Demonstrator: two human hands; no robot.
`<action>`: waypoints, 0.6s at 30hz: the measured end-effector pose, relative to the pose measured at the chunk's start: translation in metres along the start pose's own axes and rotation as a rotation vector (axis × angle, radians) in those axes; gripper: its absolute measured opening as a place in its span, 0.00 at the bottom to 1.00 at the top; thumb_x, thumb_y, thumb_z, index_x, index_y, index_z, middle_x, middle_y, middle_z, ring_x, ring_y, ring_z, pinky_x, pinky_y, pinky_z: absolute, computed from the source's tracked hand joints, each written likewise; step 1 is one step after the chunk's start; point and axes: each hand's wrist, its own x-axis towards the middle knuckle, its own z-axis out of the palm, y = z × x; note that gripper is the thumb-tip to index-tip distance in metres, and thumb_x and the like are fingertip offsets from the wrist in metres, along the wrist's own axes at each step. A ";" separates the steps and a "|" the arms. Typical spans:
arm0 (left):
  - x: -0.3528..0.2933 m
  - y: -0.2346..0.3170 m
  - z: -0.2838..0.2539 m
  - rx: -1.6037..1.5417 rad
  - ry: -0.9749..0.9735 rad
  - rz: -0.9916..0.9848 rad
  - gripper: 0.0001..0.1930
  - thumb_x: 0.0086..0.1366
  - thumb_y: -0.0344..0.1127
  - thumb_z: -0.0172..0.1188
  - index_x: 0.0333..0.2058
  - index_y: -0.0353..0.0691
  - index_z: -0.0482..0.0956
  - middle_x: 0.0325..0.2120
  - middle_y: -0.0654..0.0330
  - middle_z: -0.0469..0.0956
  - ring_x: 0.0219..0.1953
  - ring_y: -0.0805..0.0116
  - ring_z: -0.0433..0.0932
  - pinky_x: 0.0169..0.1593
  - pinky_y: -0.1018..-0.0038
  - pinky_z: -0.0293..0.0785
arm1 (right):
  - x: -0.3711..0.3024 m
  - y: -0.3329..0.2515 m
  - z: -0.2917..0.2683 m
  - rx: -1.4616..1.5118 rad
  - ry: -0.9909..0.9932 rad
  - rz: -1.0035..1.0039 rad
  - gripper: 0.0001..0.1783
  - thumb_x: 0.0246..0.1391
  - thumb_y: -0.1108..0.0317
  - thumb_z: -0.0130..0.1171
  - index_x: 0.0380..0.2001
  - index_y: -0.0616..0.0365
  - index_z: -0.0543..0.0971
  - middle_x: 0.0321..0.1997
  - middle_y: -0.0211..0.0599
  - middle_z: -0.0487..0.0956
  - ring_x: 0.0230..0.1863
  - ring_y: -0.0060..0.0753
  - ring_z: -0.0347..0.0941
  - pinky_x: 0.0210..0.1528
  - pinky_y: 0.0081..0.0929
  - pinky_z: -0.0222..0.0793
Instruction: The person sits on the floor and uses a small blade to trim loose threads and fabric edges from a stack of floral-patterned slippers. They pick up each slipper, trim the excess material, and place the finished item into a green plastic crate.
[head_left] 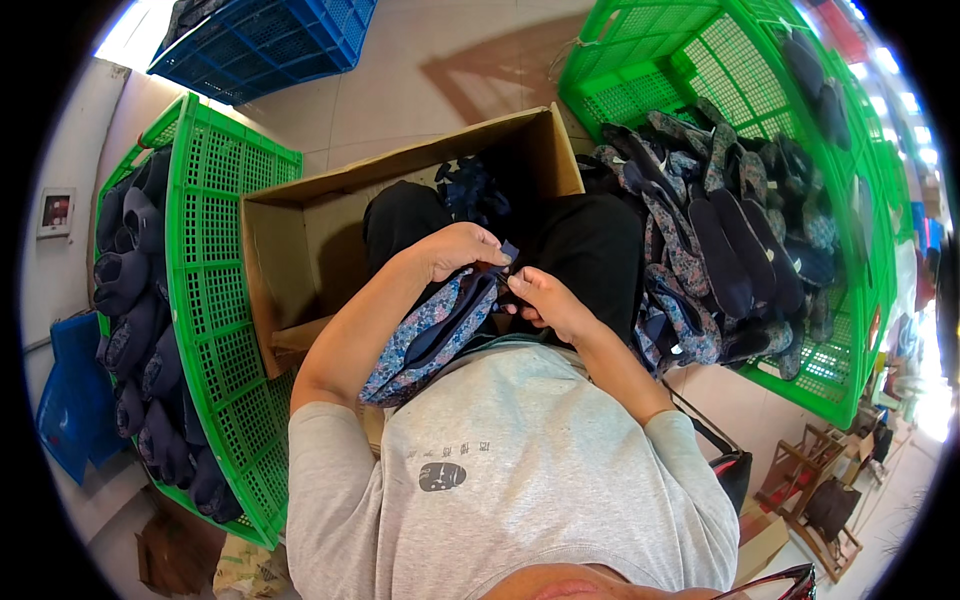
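A floral blue fabric shoe [425,338] with a dark navy lining lies slanted across my lap, against my shirt. My left hand [465,250] is closed in a pinch on a dark navy tab at the shoe's upper end. Just right of it, my right hand [545,304] is closed, its fingers curled in and the thumb pointing towards the tab. Something small and dark shows at its fingertips, too small to make out. Part of the shoe is hidden under my left forearm.
An open cardboard box [290,215] stands before my knees, with dark floral cloth pieces [470,190] inside. A green crate [235,300] of dark shoes is at left. Another green crate [735,65] at right holds floral shoes [690,225]. A blue crate [270,50] stands far left.
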 end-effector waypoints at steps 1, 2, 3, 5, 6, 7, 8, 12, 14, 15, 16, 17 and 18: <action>0.000 0.000 0.000 -0.005 -0.005 0.001 0.06 0.62 0.32 0.66 0.32 0.35 0.84 0.26 0.63 0.80 0.28 0.73 0.76 0.38 0.75 0.73 | 0.000 -0.002 0.001 -0.002 0.004 0.006 0.10 0.70 0.56 0.49 0.39 0.49 0.70 0.28 0.23 0.73 0.20 0.09 0.53 0.20 0.10 0.45; 0.001 -0.001 0.000 -0.003 -0.004 0.000 0.06 0.62 0.32 0.66 0.31 0.35 0.84 0.26 0.63 0.80 0.28 0.74 0.76 0.38 0.76 0.73 | 0.000 -0.004 0.002 -0.001 -0.002 0.003 0.10 0.70 0.56 0.49 0.38 0.49 0.70 0.28 0.23 0.73 0.20 0.09 0.53 0.20 0.10 0.44; 0.002 -0.001 -0.001 -0.002 -0.004 -0.002 0.06 0.62 0.32 0.66 0.31 0.35 0.84 0.26 0.63 0.80 0.28 0.74 0.76 0.37 0.76 0.73 | 0.000 -0.006 0.003 0.001 -0.008 0.000 0.10 0.70 0.56 0.49 0.38 0.49 0.70 0.28 0.23 0.73 0.20 0.09 0.53 0.20 0.10 0.44; 0.003 -0.002 -0.001 -0.010 -0.002 -0.012 0.05 0.62 0.31 0.65 0.31 0.35 0.84 0.25 0.63 0.80 0.28 0.74 0.76 0.37 0.76 0.73 | 0.002 -0.007 0.004 0.007 -0.016 -0.005 0.10 0.70 0.56 0.49 0.38 0.49 0.70 0.28 0.23 0.73 0.20 0.09 0.53 0.20 0.10 0.44; 0.002 0.000 0.000 -0.019 0.000 -0.021 0.05 0.62 0.31 0.65 0.31 0.35 0.84 0.25 0.63 0.80 0.28 0.74 0.76 0.37 0.77 0.73 | 0.003 -0.006 0.004 0.010 -0.018 -0.008 0.10 0.70 0.56 0.49 0.37 0.49 0.70 0.28 0.23 0.73 0.20 0.09 0.53 0.19 0.10 0.44; 0.001 0.001 0.001 -0.028 0.002 -0.029 0.05 0.62 0.31 0.65 0.31 0.35 0.84 0.25 0.63 0.80 0.28 0.74 0.76 0.37 0.77 0.73 | 0.004 -0.006 0.004 0.014 -0.020 -0.012 0.11 0.70 0.56 0.49 0.37 0.49 0.70 0.28 0.23 0.73 0.19 0.09 0.53 0.19 0.10 0.44; 0.000 0.002 0.002 -0.027 0.005 -0.028 0.05 0.62 0.30 0.65 0.31 0.35 0.84 0.25 0.62 0.80 0.28 0.74 0.76 0.37 0.77 0.73 | 0.006 -0.005 0.003 0.017 -0.019 -0.011 0.11 0.70 0.55 0.49 0.37 0.49 0.70 0.28 0.24 0.73 0.19 0.09 0.52 0.19 0.10 0.44; -0.001 0.003 0.003 -0.037 0.022 -0.025 0.05 0.63 0.30 0.64 0.31 0.35 0.84 0.26 0.61 0.81 0.28 0.73 0.77 0.37 0.76 0.74 | 0.009 -0.004 0.003 0.046 -0.022 -0.005 0.12 0.70 0.54 0.50 0.37 0.49 0.70 0.28 0.24 0.74 0.19 0.09 0.52 0.19 0.10 0.44; 0.000 0.002 0.002 -0.036 0.028 -0.023 0.05 0.63 0.30 0.64 0.31 0.34 0.84 0.26 0.61 0.81 0.28 0.73 0.77 0.37 0.76 0.75 | 0.010 -0.004 0.003 0.062 -0.023 0.000 0.12 0.70 0.54 0.50 0.37 0.49 0.70 0.28 0.25 0.75 0.19 0.09 0.52 0.19 0.11 0.44; 0.002 0.001 0.001 -0.029 0.029 -0.021 0.05 0.63 0.30 0.64 0.31 0.34 0.84 0.26 0.61 0.81 0.28 0.73 0.77 0.37 0.76 0.75 | 0.010 -0.004 0.003 0.066 -0.021 0.003 0.12 0.70 0.54 0.50 0.37 0.49 0.70 0.28 0.25 0.75 0.19 0.09 0.52 0.19 0.11 0.44; 0.002 0.000 0.001 -0.023 0.030 -0.019 0.05 0.63 0.30 0.64 0.31 0.34 0.84 0.26 0.61 0.81 0.28 0.73 0.78 0.37 0.76 0.75 | 0.011 -0.004 0.003 0.071 -0.020 0.006 0.12 0.69 0.54 0.50 0.37 0.49 0.71 0.27 0.25 0.75 0.19 0.09 0.52 0.19 0.11 0.44; 0.003 0.000 0.001 -0.025 0.035 -0.023 0.05 0.63 0.30 0.64 0.31 0.34 0.84 0.26 0.61 0.81 0.28 0.73 0.77 0.37 0.76 0.75 | 0.010 -0.004 0.003 0.076 -0.023 0.007 0.12 0.69 0.54 0.50 0.37 0.49 0.71 0.27 0.25 0.75 0.19 0.09 0.52 0.19 0.11 0.44; 0.002 0.002 0.002 -0.027 0.040 -0.027 0.05 0.63 0.30 0.64 0.31 0.34 0.84 0.26 0.60 0.81 0.28 0.73 0.77 0.37 0.76 0.75 | 0.010 -0.004 0.003 0.082 -0.026 0.007 0.12 0.69 0.54 0.50 0.36 0.49 0.71 0.28 0.25 0.75 0.19 0.09 0.53 0.18 0.11 0.44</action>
